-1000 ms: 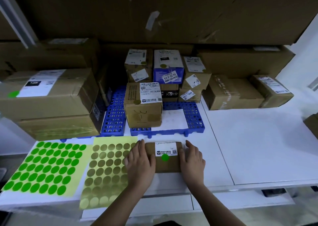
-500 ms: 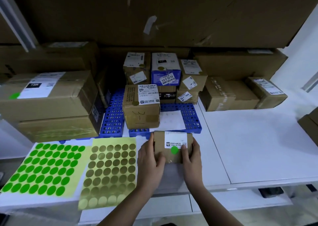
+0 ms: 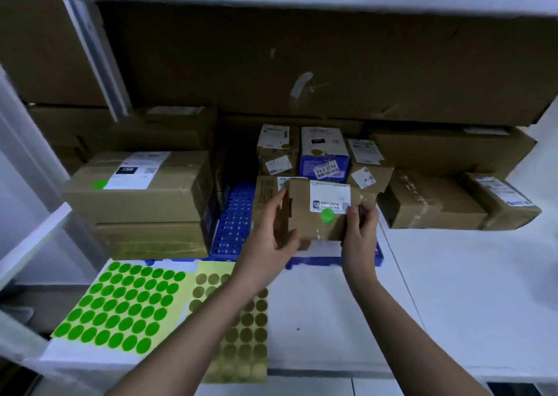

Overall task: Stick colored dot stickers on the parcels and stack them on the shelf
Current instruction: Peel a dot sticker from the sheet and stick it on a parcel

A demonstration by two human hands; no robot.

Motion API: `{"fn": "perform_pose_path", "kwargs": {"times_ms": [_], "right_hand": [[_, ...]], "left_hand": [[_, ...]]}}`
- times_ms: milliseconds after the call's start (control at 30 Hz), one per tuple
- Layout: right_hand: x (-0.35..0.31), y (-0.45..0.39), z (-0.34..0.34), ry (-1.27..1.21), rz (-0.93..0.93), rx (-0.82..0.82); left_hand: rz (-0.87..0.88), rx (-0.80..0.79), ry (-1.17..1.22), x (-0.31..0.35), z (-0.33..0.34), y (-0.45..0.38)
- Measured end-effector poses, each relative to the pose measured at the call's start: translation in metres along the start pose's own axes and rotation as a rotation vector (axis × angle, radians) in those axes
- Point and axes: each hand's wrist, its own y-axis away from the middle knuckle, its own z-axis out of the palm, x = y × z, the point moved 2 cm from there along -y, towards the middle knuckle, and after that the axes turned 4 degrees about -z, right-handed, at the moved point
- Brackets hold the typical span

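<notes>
Head view is showing the stacking step, by my judgement: the small parcel [image 3: 320, 214], already wearing a green dot [image 3: 327, 215] under its label, is being held up between both hands. The left hand [image 3: 271, 232] is gripping its left end, thumb curled underneath; the right hand [image 3: 360, 226] is pinching its right edge. Both forearms are reaching forward and upward. Just beyond the hands are standing labelled boxes [image 3: 323, 154] on a blue pallet [image 3: 234, 226]. Next, the parcel is needing a level spot among them.
</notes>
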Motion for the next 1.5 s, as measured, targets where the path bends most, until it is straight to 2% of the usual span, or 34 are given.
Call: {"fn": "perform_pose_path", "kwargs": {"times_ms": [267, 433, 533, 700, 867, 1100, 1400, 1500], "right_hand": [[-0.065, -0.018, 0.104, -0.102, -0.048, -0.130], [-0.088, -0.031, 0.173, -0.186, 0.051, -0.178], [-0.099, -0.042, 0.212, -0.181, 0.139, -0.249], [-0.105, -0.060, 0.268, -0.002, 0.103, -0.423], [-0.104, -0.077, 0.318, 0.151, 0.154, -0.466], [-0.113, -0.081, 0.366, 0.333, 0.021, -0.514], [-0.077, -0.110, 0.412, 0.602, -0.002, -0.623], [-0.089, -0.098, 0.408, 0.677, -0.035, -0.654]], "left_hand": [[0.084, 0.268, 0.010, 0.012, -0.104, -0.050], [0.050, 0.400, 0.022, 0.015, -0.165, -0.083], [0.015, 0.392, -0.038, 0.011, -0.200, -0.105], [-0.115, 0.357, -0.065, 0.007, -0.245, -0.129], [-0.245, 0.316, 0.141, -0.005, -0.278, -0.142], [-0.309, 0.366, 0.098, -0.013, -0.318, -0.157], [-0.430, 0.350, 0.002, -0.035, -0.342, -0.181], [-0.489, 0.358, -0.004, -0.045, -0.344, -0.187]]}}
